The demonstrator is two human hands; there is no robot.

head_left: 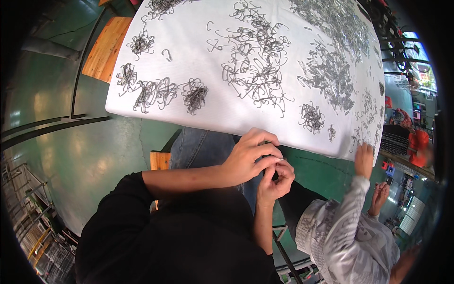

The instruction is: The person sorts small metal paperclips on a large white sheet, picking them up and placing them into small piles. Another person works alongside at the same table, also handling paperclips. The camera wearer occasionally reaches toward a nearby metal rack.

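Note:
Just off the near edge of the white-covered table point(222, 113), my left hand point(250, 156) and my right hand point(276, 182) meet fingertip to fingertip. Both are closed in a pinch. A tiny pale glint shows between the fingertips, too small to name. On the table beyond them lies a loose spread of bent metal wire hooks point(257, 71). Clumped bundles of hooks point(195, 96) sit to its left, and another bundle point(312, 118) lies near the edge to its right. Farther right is a heap of small metal clips point(333, 75).
A co-worker in a grey patterned top point(340, 232) sits close on my right, one hand point(364, 161) over small pieces at the table's corner. Wooden stools point(108, 47) stand at the left. Red items point(418, 146) and a dark crate point(396, 138) are at the far right.

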